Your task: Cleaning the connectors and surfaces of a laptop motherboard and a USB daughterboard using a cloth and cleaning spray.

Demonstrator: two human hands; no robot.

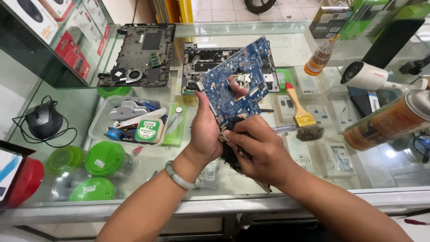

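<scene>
The left hand (207, 130) grips a blue circuit board (237, 78) by its lower edge; its fingers (237, 87) curl over the board's face beside a small square chip, thumb behind, so the board stands tilted up off the surface (148, 157). The board's long axis runs up and away to the right from those fingers, its far corner well above them. Directly below and touching the board's lower edge, the right hand (262, 150) has its fingers (239, 134) pressed together, pinching a dark brush or tuft (230, 154) against the board's bottom corner. The right hand is the nearer one to that corner, and the two hands touch.

Outward to the right of the fingers, a yellow-handled paintbrush (301, 112) lies on the surface, and further right a large spray can (387, 120). To the left sits a clear tray of tools (132, 118), then green lidded tubs (105, 157). Beyond the board lie two opened laptop shells (143, 54).
</scene>
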